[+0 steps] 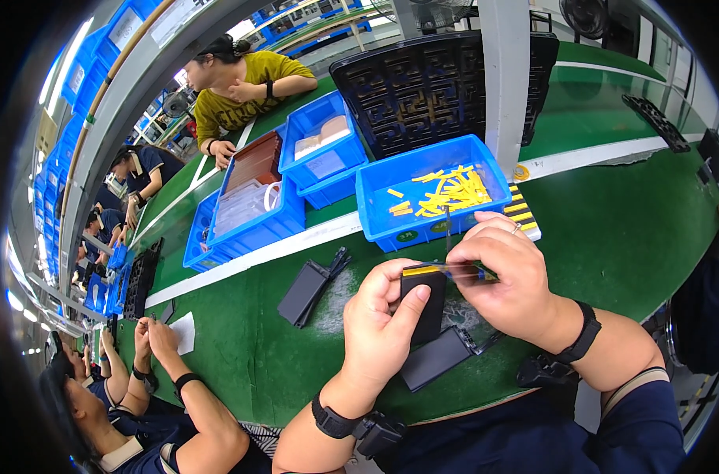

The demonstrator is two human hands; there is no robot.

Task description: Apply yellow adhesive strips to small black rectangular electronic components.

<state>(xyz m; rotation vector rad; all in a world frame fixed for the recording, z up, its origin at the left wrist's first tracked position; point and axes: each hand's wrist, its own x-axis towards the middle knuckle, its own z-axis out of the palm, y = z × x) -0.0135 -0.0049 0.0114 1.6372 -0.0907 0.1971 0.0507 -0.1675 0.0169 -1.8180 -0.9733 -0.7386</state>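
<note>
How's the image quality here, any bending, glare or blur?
Head view: the grey frame at left bows outward; same view: ceiling lights at left glare white; head view again: the dark item at the right hand looks smeared, its shape unclear.

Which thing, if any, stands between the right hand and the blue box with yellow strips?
Nothing visible. The right hand is just in front of the blue box; a thin dark piece it pinches overlaps the near wall in view. The left hand, holding a black block, is further left.
</note>
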